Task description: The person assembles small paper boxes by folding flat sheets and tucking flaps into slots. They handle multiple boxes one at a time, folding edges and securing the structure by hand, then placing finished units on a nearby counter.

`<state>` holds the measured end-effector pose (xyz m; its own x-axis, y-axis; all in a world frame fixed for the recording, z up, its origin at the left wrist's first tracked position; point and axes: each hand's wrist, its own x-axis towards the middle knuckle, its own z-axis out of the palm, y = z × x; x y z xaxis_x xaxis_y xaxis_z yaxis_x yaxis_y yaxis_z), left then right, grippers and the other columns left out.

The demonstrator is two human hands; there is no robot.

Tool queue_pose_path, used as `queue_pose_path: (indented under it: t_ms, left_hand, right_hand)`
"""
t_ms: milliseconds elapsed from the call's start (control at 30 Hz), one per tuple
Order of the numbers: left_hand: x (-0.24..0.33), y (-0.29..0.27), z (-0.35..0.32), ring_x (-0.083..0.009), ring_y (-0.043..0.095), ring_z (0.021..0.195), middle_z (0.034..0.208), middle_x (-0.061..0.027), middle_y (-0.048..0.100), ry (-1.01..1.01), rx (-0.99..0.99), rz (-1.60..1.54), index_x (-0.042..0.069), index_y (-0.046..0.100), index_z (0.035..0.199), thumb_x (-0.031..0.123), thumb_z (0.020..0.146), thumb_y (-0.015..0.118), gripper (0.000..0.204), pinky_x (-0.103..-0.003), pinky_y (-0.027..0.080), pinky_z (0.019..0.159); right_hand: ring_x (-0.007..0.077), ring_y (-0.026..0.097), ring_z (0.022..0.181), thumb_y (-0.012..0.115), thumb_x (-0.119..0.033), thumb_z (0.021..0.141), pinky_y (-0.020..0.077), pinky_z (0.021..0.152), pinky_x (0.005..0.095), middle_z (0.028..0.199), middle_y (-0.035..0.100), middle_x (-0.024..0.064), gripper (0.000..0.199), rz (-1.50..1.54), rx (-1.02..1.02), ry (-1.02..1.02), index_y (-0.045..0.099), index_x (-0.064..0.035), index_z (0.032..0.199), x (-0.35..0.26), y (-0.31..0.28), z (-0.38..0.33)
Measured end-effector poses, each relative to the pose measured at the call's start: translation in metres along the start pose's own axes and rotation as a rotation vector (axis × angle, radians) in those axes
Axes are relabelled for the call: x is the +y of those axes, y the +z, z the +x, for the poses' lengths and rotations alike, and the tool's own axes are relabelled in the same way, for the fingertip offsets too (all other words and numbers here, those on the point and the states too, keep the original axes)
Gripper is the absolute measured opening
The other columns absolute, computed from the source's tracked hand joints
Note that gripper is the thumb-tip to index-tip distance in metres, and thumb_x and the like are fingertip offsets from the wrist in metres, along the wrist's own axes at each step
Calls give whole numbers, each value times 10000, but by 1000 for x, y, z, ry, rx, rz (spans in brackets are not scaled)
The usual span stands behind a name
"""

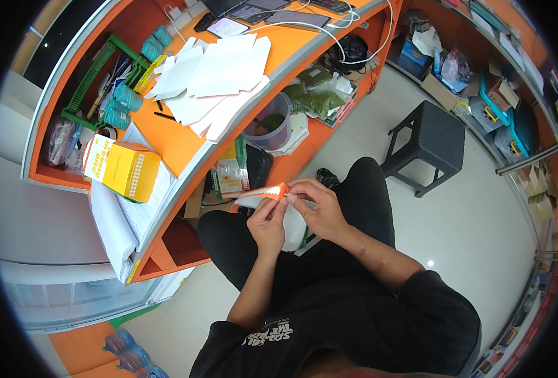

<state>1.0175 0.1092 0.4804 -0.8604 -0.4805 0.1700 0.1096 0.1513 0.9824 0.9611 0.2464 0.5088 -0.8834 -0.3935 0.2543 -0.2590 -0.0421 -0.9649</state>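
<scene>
The flat carton [267, 196] shows only an orange-edged strip and a white patch; the left hand [267, 222] and right hand [320, 211] cover the rest, so how far it is folded cannot be told. Whether each grip pinches or merely rests on the card is unclear. Devices [272, 11] at the worktop [184, 142] far edge are cut off by the picture's top. Water bottles [127, 353] are clipped at the bottom edge. Shelf goods [499, 94] blur toward the rim.
</scene>
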Motion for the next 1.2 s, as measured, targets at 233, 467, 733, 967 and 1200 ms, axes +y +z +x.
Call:
queue_pose_path:
  t_ms: [233,467,733,967,1200]
  left_hand:
    - [10,-2,-1,-69,542,721,867,-41,641,71,-51,-100,-61,714,996,52,890,731,156,-203,430,637]
    - [22,-10,3,-74,559,736,889,-51,657,136,-49,75,-44,721,1022,75,863,765,203,-210,448,645]
    - [26,-26,15,-72,558,743,894,-38,660,44,-81,-6,-26,732,1008,71,839,785,202,-209,444,665]
    - [19,-25,10,-85,630,825,940,-52,671,33,-100,73,-29,720,1028,23,840,771,201,-216,510,740]
    - [26,-28,9,-86,627,818,973,-51,671,-61,-143,39,-37,715,1053,36,863,755,208,-227,514,741]
  right_hand:
    - [181,657,1030,667,-36,914,545,902,302,1184,639,129,145,65,-57,15,687,40,1037,-19,-10,10]
    - [175,654,1027,694,-44,893,537,908,289,1171,645,114,147,-30,-118,7,700,31,1020,-30,-14,15]
    - [173,638,1094,681,-45,916,530,951,307,1223,629,118,192,324,-179,156,692,37,1089,-24,-11,15]
    - [189,657,1058,683,-34,909,540,949,316,1251,615,126,197,310,-94,151,689,42,1090,-15,4,4]
    - [160,627,1099,701,-43,899,531,947,299,1163,643,112,155,200,-135,164,707,27,1038,-18,-5,14]
